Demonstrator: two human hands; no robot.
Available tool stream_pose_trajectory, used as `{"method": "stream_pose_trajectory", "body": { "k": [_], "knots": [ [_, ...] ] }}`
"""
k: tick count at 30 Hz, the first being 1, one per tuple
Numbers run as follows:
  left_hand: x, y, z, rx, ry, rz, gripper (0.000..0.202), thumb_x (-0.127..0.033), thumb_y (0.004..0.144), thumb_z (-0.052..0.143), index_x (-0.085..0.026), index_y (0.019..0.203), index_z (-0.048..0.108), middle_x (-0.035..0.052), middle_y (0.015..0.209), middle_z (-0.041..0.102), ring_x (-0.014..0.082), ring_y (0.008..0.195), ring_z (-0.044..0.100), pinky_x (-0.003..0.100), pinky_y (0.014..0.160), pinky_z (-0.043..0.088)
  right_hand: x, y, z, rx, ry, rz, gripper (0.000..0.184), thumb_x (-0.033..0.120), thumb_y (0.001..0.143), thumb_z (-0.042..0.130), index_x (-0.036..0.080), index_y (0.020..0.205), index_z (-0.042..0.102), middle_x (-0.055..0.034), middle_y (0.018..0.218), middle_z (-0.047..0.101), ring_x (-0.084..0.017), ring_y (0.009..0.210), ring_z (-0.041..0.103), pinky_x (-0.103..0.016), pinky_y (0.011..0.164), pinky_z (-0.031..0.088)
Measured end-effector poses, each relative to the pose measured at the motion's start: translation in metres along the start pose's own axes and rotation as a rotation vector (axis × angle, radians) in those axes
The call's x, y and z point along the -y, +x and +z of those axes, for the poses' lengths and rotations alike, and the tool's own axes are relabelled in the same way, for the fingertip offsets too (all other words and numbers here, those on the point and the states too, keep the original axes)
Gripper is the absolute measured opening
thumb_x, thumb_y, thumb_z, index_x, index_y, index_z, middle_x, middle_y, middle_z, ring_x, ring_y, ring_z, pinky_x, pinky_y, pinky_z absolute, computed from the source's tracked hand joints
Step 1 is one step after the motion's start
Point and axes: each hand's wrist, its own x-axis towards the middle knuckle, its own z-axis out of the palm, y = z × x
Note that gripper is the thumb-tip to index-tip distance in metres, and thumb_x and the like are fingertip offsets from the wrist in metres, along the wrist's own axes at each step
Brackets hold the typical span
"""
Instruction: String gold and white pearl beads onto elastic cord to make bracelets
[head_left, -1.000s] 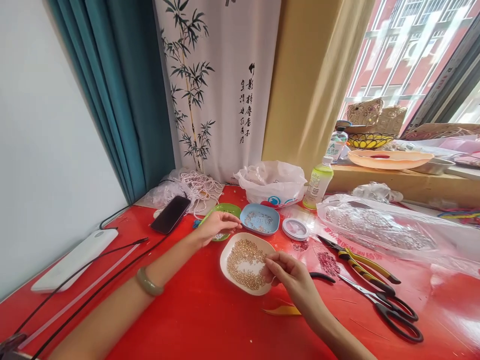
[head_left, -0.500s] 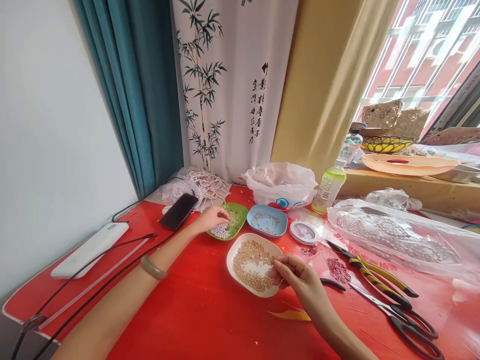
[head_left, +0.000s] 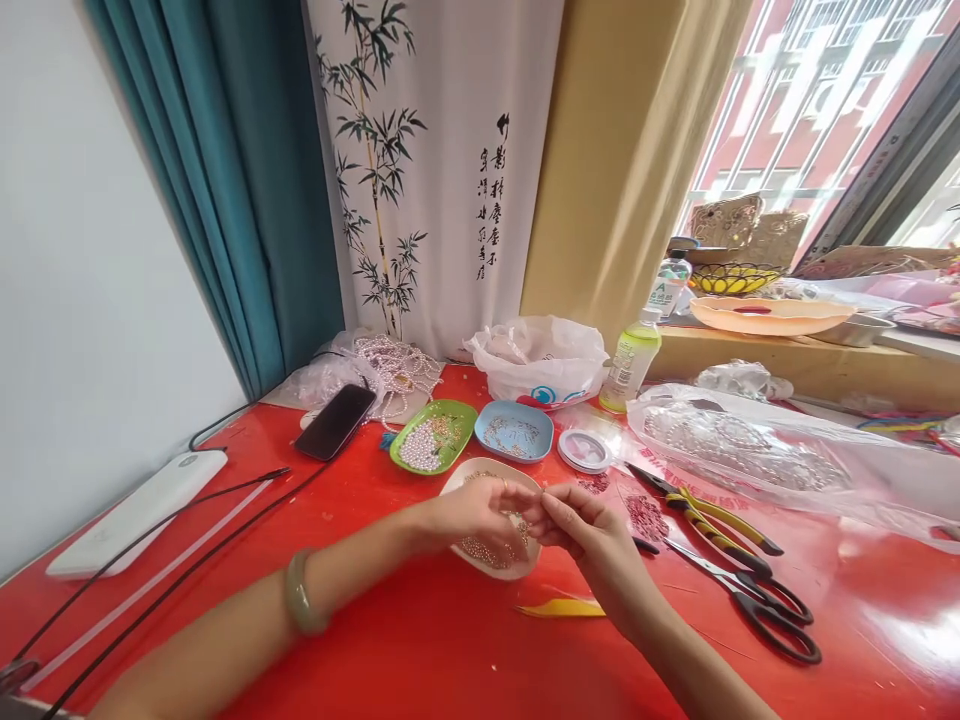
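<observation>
My left hand (head_left: 487, 512) is over the cream dish (head_left: 501, 574) of gold beads, its fingertips closed and meeting those of the other hand. My right hand (head_left: 583, 522) pinches at the dish's right edge; whatever sits between the fingertips is too small to make out. Behind them lies a green dish (head_left: 462, 418) with pale pearl beads and small gold pieces. Beside it, a blue dish (head_left: 516, 453) holds small metal findings. A yellow pointed tool (head_left: 564, 608) rests on the red table in front of the cream dish.
To the right lie yellow-black pliers (head_left: 712, 518), black-handled scissors (head_left: 757, 598), a white spool (head_left: 585, 452) and a plastic bag of beads (head_left: 735, 446). A green-capped bottle (head_left: 631, 362) and a white bag (head_left: 536, 370) stand behind. Left are a phone (head_left: 335, 422), a power bank (head_left: 136, 512) and cables.
My left hand has left the green dish and come right and nearer, to meet my right hand over the cream dish. The whole view has shifted slightly.
</observation>
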Motion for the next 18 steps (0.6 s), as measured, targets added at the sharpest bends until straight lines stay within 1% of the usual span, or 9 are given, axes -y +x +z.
{"method": "stream_pose_trajectory", "body": {
  "k": [2, 3, 6, 8, 10, 12, 13, 15, 18],
  "knots": [
    [0.010, 0.003, 0.007, 0.054, 0.001, -0.027, 0.036, -0.011, 0.057, 0.061, -0.017, 0.092, 0.056, 0.0015, 0.076, 0.059, 0.0120, 0.065, 0.055, 0.022, 0.057, 0.042, 0.002, -0.001, 0.000, 0.013, 0.049, -0.016, 0.018, 0.033, 0.070, 0.060, 0.015, 0.070, 0.058, -0.0009, 0.065, 0.062, -0.008, 0.058, 0.056, -0.020, 0.058, 0.045],
    [0.014, 0.005, 0.008, 0.058, 0.007, -0.026, 0.035, -0.011, 0.057, 0.062, -0.016, 0.091, 0.056, 0.0006, 0.072, 0.059, 0.0122, 0.064, 0.055, 0.022, 0.057, 0.041, 0.003, -0.001, -0.001, 0.015, 0.070, -0.021, 0.017, 0.032, 0.070, 0.061, 0.015, 0.069, 0.058, -0.0005, 0.065, 0.062, -0.008, 0.058, 0.056, -0.019, 0.057, 0.045],
    [0.020, 0.010, 0.009, 0.005, 0.034, 0.016, 0.037, -0.012, 0.056, 0.063, -0.016, 0.092, 0.056, -0.0002, 0.068, 0.058, 0.0128, 0.064, 0.055, 0.023, 0.059, 0.041, 0.008, -0.002, 0.000, 0.015, 0.091, -0.023, 0.018, 0.034, 0.068, 0.062, 0.017, 0.069, 0.057, 0.0001, 0.064, 0.062, -0.009, 0.055, 0.056, -0.019, 0.052, 0.045],
    [0.020, 0.012, 0.007, -0.032, 0.043, 0.040, 0.043, -0.011, 0.056, 0.062, -0.015, 0.098, 0.055, 0.0010, 0.071, 0.059, 0.0128, 0.065, 0.055, 0.022, 0.059, 0.041, 0.010, -0.005, 0.003, 0.044, 0.036, -0.031, 0.020, 0.036, 0.068, 0.061, 0.017, 0.068, 0.056, -0.0007, 0.063, 0.062, -0.010, 0.054, 0.057, -0.021, 0.052, 0.045],
    [0.017, 0.013, 0.005, -0.081, 0.062, 0.064, 0.047, -0.009, 0.056, 0.059, -0.015, 0.102, 0.053, 0.0040, 0.081, 0.060, 0.0139, 0.071, 0.056, 0.022, 0.060, 0.041, 0.010, -0.010, 0.010, 0.099, -0.071, -0.050, 0.021, 0.037, 0.070, 0.058, 0.016, 0.067, 0.056, -0.0018, 0.062, 0.063, -0.011, 0.055, 0.058, -0.023, 0.054, 0.046],
    [0.013, 0.013, 0.001, -0.129, 0.099, 0.088, 0.044, -0.009, 0.058, 0.055, -0.016, 0.101, 0.054, 0.0067, 0.096, 0.058, 0.0152, 0.081, 0.055, 0.022, 0.063, 0.042, 0.007, -0.017, 0.019, 0.148, -0.193, -0.065, 0.021, 0.036, 0.073, 0.055, 0.016, 0.066, 0.056, -0.0018, 0.061, 0.064, -0.012, 0.055, 0.059, -0.023, 0.055, 0.045],
    [0.010, 0.013, 0.000, -0.137, 0.119, 0.088, 0.041, -0.010, 0.059, 0.053, -0.017, 0.099, 0.055, 0.0070, 0.102, 0.056, 0.0152, 0.082, 0.055, 0.022, 0.064, 0.042, 0.005, -0.021, 0.024, 0.165, -0.246, -0.069, 0.020, 0.035, 0.073, 0.054, 0.017, 0.065, 0.056, -0.0012, 0.060, 0.063, -0.012, 0.055, 0.059, -0.023, 0.055, 0.045],
    [0.006, 0.015, -0.002, -0.122, 0.164, 0.065, 0.034, -0.014, 0.063, 0.050, -0.017, 0.096, 0.056, 0.0072, 0.106, 0.055, 0.0137, 0.077, 0.056, 0.023, 0.063, 0.043, -0.002, -0.027, 0.032, 0.185, -0.373, -0.083, 0.018, 0.030, 0.075, 0.052, 0.017, 0.063, 0.057, -0.0010, 0.060, 0.063, -0.012, 0.057, 0.059, -0.023, 0.056, 0.045],
    [0.003, 0.026, -0.001, -0.127, 0.271, 0.036, 0.031, -0.017, 0.064, 0.049, -0.015, 0.095, 0.056, 0.0079, 0.102, 0.056, 0.0103, 0.063, 0.055, 0.023, 0.057, 0.043, -0.014, -0.030, 0.036, 0.213, -0.541, -0.155, 0.015, 0.022, 0.076, 0.049, 0.018, 0.066, 0.059, -0.0014, 0.059, 0.063, -0.012, 0.057, 0.058, -0.022, 0.056, 0.045]
  ]
}}
